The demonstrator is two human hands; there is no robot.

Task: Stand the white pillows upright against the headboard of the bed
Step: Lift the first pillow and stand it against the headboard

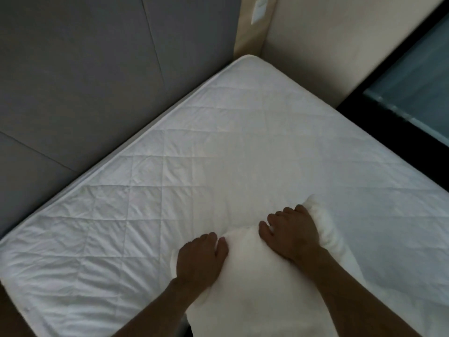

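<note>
A white pillow (252, 283) lies near the front edge of the quilted white mattress (218, 147). My left hand (200, 257) grips the pillow's left side, fingers curled over its top edge. My right hand (290, 233) grips the upper right part of the pillow, fingers pressed into the fabric. The grey padded headboard (97, 76) runs along the mattress's far left side, well away from the pillow. Only one pillow is in view.
A beige wall (340, 45) borders the mattress on the far right, with a white switch plate (260, 8) near the corner. A dark-framed glass pane (413, 81) stands at the right. The mattress's near corner sits at the lower left.
</note>
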